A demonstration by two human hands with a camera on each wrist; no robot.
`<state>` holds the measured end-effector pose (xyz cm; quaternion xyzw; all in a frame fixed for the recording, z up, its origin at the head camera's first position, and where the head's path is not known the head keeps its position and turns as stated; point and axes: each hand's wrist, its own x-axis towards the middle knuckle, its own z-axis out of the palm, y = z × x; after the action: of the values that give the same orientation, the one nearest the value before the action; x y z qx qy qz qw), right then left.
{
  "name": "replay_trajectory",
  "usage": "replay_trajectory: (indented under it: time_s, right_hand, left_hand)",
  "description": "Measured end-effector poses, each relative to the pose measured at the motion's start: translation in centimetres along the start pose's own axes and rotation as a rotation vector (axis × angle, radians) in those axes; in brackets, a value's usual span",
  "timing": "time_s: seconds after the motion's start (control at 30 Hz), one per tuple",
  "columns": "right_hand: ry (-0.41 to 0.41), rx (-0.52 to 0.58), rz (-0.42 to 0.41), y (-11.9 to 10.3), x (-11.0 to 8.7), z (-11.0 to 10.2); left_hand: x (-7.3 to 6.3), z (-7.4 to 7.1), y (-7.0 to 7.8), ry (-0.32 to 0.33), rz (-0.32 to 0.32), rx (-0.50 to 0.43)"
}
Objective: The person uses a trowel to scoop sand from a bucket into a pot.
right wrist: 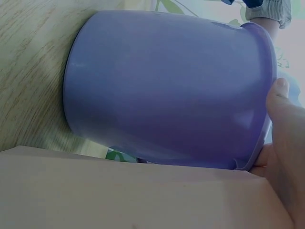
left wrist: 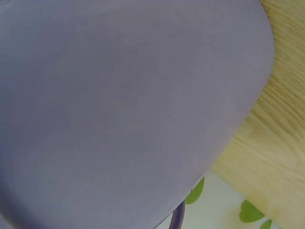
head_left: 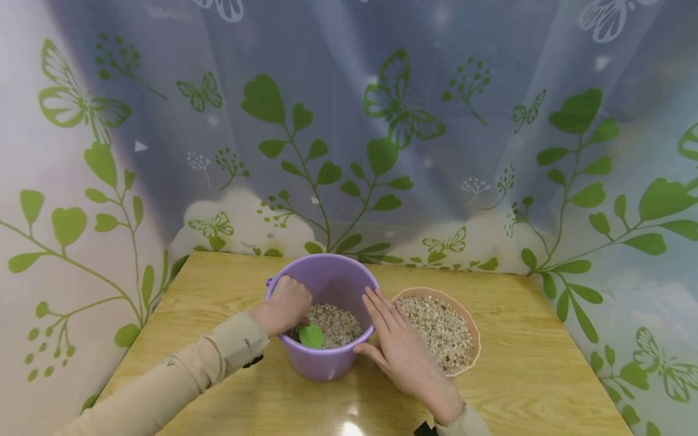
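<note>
A purple bucket (head_left: 324, 364) stands upright on the table with a layer of small pale pebbles (head_left: 339, 326) in it. Reaching over its left rim, my left hand (head_left: 286, 303) has its fingers curled and grips a green scoop (head_left: 311, 335), whose handle is mostly hidden by the hand. The scoop is down at the pebbles. My right hand (head_left: 400, 348) rests on the bucket's right rim, fingers nearly straight and thumb apart. In the right wrist view its thumb (right wrist: 281, 90) touches the rim. Bucket wall (left wrist: 124, 114) fills most of the left wrist view.
Just right of the bucket sits a peach-coloured basin (head_left: 475, 342) holding more pebbles, partly behind my right hand. The wooden table (head_left: 523, 363) ends at a curtain (head_left: 338, 151) printed with leaves and butterflies, at the back and both sides.
</note>
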<state>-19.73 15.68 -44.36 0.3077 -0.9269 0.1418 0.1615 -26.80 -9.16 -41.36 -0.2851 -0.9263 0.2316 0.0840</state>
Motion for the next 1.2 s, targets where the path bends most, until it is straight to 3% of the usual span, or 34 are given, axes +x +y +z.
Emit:
replay_trajectory:
  time_s: [0.53, 0.83, 1.03, 1.2]
  right_hand:
    - [0.009, -0.005, -0.013, -0.1, -0.4, -0.1]
    - [0.009, 0.003, -0.009, 0.1, -0.3, -0.3]
    - [0.011, 0.014, -0.007, 0.1, -0.1, 0.1]
    - [0.012, 0.010, -0.010, 0.2, -0.2, 0.1]
  left_hand:
    - [0.7, 0.4, 1.2, -0.032, -0.106, -0.218]
    - [1.0, 0.0, 1.1, 0.074, -0.176, -0.254]
    - [1.1, 0.1, 0.5, 0.002, -0.207, -0.338]
    - [0.3, -0.4, 0.2, 0.056, -0.213, -0.339]
